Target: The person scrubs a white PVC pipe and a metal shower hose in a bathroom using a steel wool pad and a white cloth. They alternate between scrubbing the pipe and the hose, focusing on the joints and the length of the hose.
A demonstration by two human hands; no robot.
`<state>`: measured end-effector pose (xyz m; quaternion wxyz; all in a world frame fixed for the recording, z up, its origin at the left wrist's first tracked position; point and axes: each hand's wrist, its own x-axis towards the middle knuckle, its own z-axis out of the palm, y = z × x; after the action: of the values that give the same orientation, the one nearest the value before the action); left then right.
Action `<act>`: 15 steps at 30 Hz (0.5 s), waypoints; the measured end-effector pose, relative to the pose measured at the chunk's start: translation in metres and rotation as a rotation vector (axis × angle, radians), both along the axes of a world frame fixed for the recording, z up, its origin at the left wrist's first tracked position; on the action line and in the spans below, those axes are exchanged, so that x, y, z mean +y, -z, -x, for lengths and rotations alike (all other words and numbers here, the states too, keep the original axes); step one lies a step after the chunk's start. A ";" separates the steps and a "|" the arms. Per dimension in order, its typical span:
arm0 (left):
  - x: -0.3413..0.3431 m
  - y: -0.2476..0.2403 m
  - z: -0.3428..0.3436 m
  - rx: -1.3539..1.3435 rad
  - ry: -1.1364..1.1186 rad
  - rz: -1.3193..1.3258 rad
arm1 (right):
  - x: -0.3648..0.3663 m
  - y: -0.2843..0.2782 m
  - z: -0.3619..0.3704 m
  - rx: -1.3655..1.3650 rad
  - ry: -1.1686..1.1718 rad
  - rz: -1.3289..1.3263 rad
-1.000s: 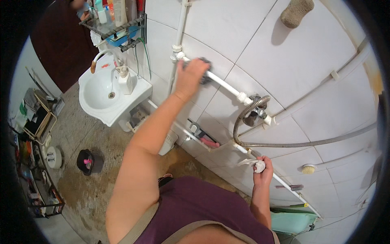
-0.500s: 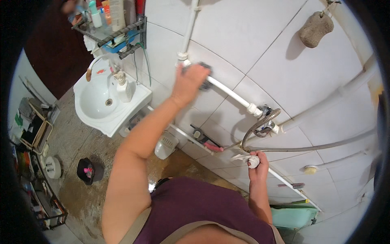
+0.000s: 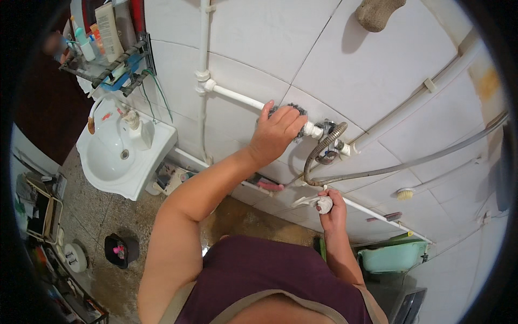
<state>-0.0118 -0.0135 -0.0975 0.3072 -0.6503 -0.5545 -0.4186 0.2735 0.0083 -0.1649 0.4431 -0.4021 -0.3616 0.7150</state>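
My left hand (image 3: 276, 132) is closed over a dark grey scouring pad (image 3: 297, 111), pressing it around the white pipe (image 3: 237, 97) on the tiled wall. The hand is close to the pipe's right end, beside the white fitting and the metal valve (image 3: 328, 129). A ribbed metal hose (image 3: 322, 144) curls down from that valve. Lower and to the right, my right hand (image 3: 335, 209) grips a crumpled white cloth or tissue (image 3: 324, 204), one loose end sticking out leftward. Its exact kind is unclear.
A white washbasin (image 3: 102, 162) with a soap pump bottle (image 3: 141, 136) stands at left, under a shelf of bottles (image 3: 110, 32). A black bin (image 3: 121, 251) sits on the wet floor. A pumice-like stone (image 3: 377, 13), a brush (image 3: 404, 193) and a green basin (image 3: 391, 256) are at right.
My left hand has slid the scouring pad rightward along the pipe, from near the corner joint to near the valve. My right hand still holds the white bundle. The whole view has shifted.
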 end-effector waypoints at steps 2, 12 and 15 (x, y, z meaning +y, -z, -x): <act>-0.002 0.001 0.017 0.031 0.006 0.013 | 0.001 -0.005 0.001 -0.004 0.011 -0.012; -0.062 0.054 0.071 -0.962 -0.213 -0.319 | 0.014 0.016 -0.089 0.014 0.141 0.051; -0.063 0.071 0.056 -2.029 0.530 -0.538 | 0.020 0.020 -0.106 0.056 0.160 0.090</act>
<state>-0.0683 -0.0769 -0.1688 -0.2625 -0.0110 -0.2818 -0.9228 0.3797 0.0286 -0.1851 0.4902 -0.4291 -0.2833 0.7038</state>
